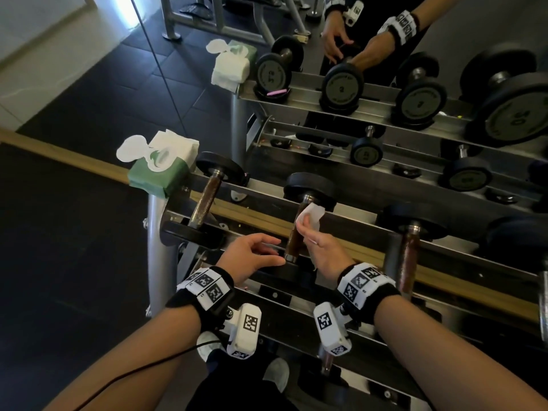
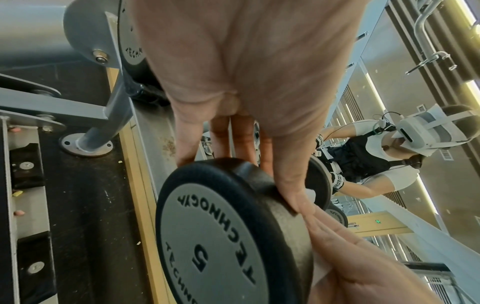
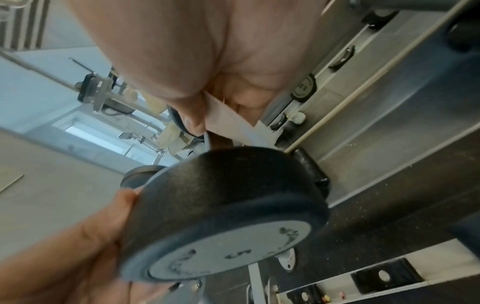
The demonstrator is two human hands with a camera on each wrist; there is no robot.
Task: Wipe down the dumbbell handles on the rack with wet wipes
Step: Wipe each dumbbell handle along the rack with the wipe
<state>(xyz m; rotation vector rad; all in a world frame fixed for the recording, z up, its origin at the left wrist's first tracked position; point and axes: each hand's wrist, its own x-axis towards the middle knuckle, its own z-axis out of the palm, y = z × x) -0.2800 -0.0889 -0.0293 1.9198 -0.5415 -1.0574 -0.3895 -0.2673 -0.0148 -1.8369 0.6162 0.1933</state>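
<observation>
My right hand (image 1: 323, 250) pinches the wet wipe (image 1: 310, 218) against the middle dumbbell's handle (image 1: 296, 235); left hand (image 1: 252, 256) loose, steadying its near end. I'd wrap fully, twisting along the length.

Three dumbbells (image 1: 204, 200) (image 1: 299, 221) (image 1: 410, 247) lie along the rack's (image 1: 341, 209) top tier. One wipe pack (image 1: 161, 167) sits at its left corner. One wipe (image 1: 311, 216) and two hands (image 1: 252, 256) (image 1: 324, 252) are in view.

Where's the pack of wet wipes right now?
In the head view, the green pack of wipes sits at the left end of the rack, beside the leftmost dumbbell, its lid flipped open.
</observation>
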